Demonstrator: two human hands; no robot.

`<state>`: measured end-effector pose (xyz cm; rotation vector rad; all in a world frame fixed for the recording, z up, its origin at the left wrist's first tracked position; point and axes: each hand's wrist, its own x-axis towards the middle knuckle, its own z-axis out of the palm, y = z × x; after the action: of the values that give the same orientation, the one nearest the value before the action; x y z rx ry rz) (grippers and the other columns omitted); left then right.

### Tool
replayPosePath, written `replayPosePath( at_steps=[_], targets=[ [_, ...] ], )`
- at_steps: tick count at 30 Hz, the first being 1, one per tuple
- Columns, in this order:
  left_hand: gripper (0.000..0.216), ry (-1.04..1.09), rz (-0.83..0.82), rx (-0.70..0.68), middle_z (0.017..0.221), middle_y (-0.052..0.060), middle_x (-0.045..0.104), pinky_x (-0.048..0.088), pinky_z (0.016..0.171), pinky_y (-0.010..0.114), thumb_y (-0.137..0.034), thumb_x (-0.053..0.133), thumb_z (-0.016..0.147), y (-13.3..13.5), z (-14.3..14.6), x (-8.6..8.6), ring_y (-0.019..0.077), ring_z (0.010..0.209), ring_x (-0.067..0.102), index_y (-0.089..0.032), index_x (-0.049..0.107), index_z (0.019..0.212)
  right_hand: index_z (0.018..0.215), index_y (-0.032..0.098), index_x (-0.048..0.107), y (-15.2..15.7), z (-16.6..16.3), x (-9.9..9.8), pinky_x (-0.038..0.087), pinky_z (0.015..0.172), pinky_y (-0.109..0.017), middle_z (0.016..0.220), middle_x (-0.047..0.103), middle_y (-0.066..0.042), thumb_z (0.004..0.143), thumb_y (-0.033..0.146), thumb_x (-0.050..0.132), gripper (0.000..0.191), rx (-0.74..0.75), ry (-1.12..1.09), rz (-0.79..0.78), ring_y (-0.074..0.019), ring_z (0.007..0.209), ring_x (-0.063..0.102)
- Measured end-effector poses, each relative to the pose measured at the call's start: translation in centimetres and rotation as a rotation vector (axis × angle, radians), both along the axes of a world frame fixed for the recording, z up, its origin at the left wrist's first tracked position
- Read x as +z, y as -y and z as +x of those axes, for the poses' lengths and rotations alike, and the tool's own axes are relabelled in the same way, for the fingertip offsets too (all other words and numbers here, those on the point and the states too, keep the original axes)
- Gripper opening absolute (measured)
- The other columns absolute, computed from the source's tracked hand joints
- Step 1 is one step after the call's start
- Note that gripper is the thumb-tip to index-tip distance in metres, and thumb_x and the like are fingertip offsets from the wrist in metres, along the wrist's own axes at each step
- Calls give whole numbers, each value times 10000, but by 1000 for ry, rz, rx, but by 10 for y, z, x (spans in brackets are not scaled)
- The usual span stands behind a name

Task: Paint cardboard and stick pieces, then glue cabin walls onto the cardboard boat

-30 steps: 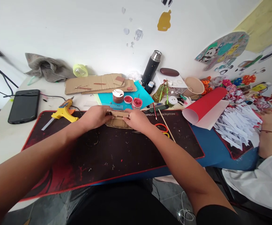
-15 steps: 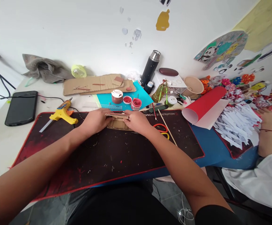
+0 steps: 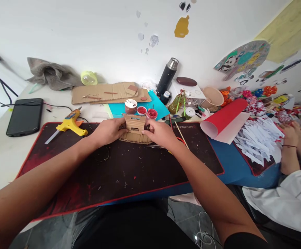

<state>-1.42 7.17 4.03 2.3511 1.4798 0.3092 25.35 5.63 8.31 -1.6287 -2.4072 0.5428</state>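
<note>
Red substance [image 3: 152, 113] in open jar [image 3: 153, 118]; left hand [image 3: 110, 130], right hand [image 3: 161, 132] pinching slotted cardboard [image 3: 133, 123] by opposite edges.

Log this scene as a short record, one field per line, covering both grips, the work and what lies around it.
Left grip: closed on the left edge of the raised slotted cardboard
Right grip: closed on its right edge
Under the work: flat cardboard piece on the dark mat; whether joined to the raised one, unclear
Left: yellow glue gun
Behind: red-filled jar on a blue sheet
Right: red paper roll, white paper strips
</note>
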Motion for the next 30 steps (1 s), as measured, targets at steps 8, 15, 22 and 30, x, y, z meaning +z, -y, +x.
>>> replayPosePath(
  at_steps=[8, 15, 22, 30],
  targets=[
    [297, 38, -41, -83, 977, 71, 829, 529, 827, 349, -439, 563, 994, -8, -2, -2, 296, 963, 757, -257, 796, 956, 1045, 216, 809, 0, -1, -6, 281, 658, -305, 874, 782, -41, 1058, 403, 742, 199, 12, -18, -43, -204, 757, 616],
    [367, 82, -78, -97, 963, 75, 808, 515, 796, 349, -504, 535, 1014, -8, -2, 2, 294, 930, 741, -243, 781, 938, 800, 211, 723, -6, -3, -17, 240, 641, -300, 736, 691, -1, 1031, 360, 758, 277, -15, -81, -20, -176, 683, 531],
    [770, 176, -191, -176, 1267, 148, 768, 547, 1016, 456, -833, 712, 833, 6, -15, 10, 394, 1206, 700, -202, 734, 1273, 752, 208, 678, -4, 0, -23, 243, 637, -292, 692, 641, 22, 1013, 323, 766, 299, -3, -135, -31, -159, 644, 485],
    [838, 167, -191, -120, 1356, 175, 727, 535, 1087, 478, -804, 739, 821, 10, -18, 5, 405, 1286, 670, -184, 679, 1382, 788, 208, 689, -1, -2, -23, 268, 642, -289, 710, 656, 16, 993, 335, 789, 262, -11, -133, -24, -164, 657, 510]
  ],
)
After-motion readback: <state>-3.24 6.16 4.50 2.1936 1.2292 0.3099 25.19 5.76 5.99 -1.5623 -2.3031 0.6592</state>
